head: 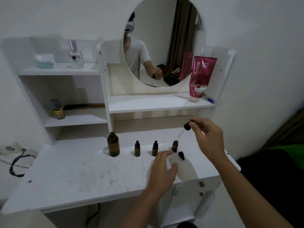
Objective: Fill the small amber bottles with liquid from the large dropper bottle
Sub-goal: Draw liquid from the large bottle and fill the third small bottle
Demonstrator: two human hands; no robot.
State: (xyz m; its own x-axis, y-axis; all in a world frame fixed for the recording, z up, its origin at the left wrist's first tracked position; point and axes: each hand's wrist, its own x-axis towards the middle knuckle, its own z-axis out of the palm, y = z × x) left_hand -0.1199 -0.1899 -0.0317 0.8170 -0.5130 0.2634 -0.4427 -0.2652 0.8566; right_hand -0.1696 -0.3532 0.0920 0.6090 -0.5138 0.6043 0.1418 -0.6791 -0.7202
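Reaching out low over the white table [69, 175], the left hand [162, 171] is holding nothing, its fingers straight and one fingertip touching the open small bottle [174, 146]. Above it, the right hand [208, 137] is pinching the dropper [183, 131], tip over that bottle's mouth. Two capped small bottles [137, 148] are standing left of it, then the big open bottle [113, 144]. One small cap [181, 155] is lying beside the open one.

Glossy amber glass bottles [113, 144] on scuffed white tabletop [74, 175].
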